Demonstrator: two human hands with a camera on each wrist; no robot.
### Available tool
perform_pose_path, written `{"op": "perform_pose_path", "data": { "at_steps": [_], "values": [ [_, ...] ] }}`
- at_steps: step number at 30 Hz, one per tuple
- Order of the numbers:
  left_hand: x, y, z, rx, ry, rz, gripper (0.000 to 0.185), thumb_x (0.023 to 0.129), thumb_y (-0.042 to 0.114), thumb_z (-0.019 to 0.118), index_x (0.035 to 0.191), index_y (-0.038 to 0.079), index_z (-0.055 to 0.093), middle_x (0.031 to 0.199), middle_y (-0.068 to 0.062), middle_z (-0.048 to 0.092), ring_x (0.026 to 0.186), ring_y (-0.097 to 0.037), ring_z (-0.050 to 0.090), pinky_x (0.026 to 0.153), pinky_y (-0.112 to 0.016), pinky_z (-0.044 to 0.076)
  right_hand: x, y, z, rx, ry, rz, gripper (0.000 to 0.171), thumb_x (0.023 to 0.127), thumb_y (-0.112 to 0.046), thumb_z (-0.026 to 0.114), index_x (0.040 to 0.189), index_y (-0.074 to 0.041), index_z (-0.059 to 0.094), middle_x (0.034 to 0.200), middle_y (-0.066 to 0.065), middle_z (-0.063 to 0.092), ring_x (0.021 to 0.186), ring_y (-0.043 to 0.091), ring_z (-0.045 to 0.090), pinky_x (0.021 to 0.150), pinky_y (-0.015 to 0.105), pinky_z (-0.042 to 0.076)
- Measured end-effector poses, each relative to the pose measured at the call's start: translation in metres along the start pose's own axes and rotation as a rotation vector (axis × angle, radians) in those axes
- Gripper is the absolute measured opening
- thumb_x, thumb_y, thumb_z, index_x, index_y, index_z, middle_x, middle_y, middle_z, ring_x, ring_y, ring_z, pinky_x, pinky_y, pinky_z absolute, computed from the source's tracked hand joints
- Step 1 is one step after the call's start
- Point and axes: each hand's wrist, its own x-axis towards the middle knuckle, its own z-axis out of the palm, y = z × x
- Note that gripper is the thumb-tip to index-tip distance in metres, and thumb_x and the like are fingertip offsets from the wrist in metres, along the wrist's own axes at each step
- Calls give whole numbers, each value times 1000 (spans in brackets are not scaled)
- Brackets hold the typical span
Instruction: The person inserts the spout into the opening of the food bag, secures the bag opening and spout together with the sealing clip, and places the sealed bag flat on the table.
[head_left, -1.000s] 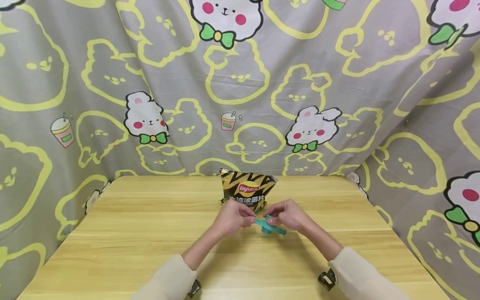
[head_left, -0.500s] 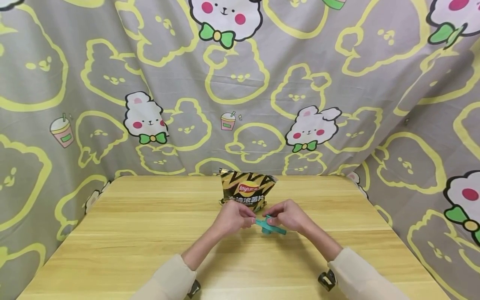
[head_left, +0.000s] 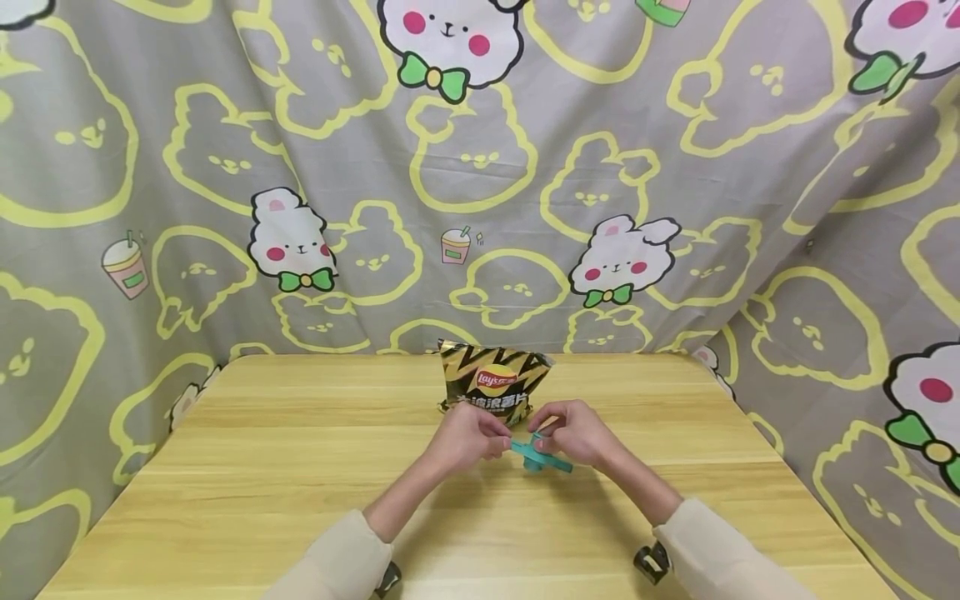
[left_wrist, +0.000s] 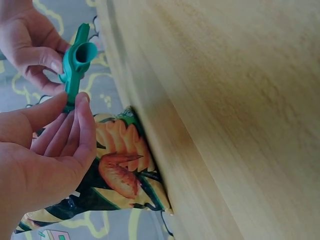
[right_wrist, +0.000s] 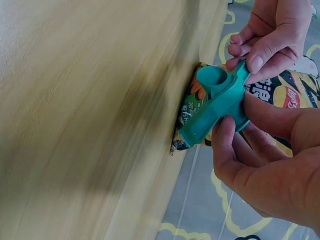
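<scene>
Nothing much has moved: both hands stay over the table's middle. Left hand [head_left: 467, 435] pinches one end of the teal clip [head_left: 538, 453], right hand [head_left: 576, 433] grips the ringed end, probably to spread it. Chip bag [head_left: 493, 385] stands just behind, toward the far edge of the table [head_left: 247, 467]; its contents aren't visible.

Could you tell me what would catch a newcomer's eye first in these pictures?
Probably the teal plastic clip, pinched between the left hand and the right hand above the middle of the wooden table. Just behind it lies a black-and-gold Lay's chip bag, before a bear-print curtain.
</scene>
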Motion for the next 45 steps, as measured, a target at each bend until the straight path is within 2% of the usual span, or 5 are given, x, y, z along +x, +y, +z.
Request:
{"op": "perform_pose_path", "data": {
  "at_steps": [5,12,23,34,45],
  "values": [
    [0,1,0,-16,-18,0,5,86,3,78,91,3,79,83,-16,77,75,-33,74,71,-47,62,0,0,-1,-31,18,-40,14,79,5,74,92,1,74,90,5,76,83,23,70,73,31,54],
    [2,2,0,-35,-38,49,9,85,-3,76,94,-2,78,82,-14,77,71,-26,75,66,-32,62,1,-3,-4,-43,46,-27,11,76,5,77,81,-4,74,82,3,74,78,17,64,74,30,49],
    [3,7,-4,-92,-37,-10,9,87,-7,72,91,-1,78,85,-23,75,78,-37,75,74,-44,63,1,-7,-7,-25,53,-14,8,77,2,77,78,-5,74,79,4,73,76,18,61,71,30,47],
    [4,3,-7,-165,-72,-20,11,88,-9,69,92,-3,77,87,-26,75,80,-40,75,75,-41,63,-1,-11,-8,-19,29,-38,9,75,6,76,79,-3,73,81,9,73,75,18,59,69,29,46],
    [6,0,-9,-215,-110,-29,13,90,-10,66,96,-6,76,87,-26,75,81,-41,74,78,-46,63,-6,-12,-9,6,-9,-84,10,75,6,77,83,1,73,87,12,74,75,16,61,69,30,49]
  ]
}}
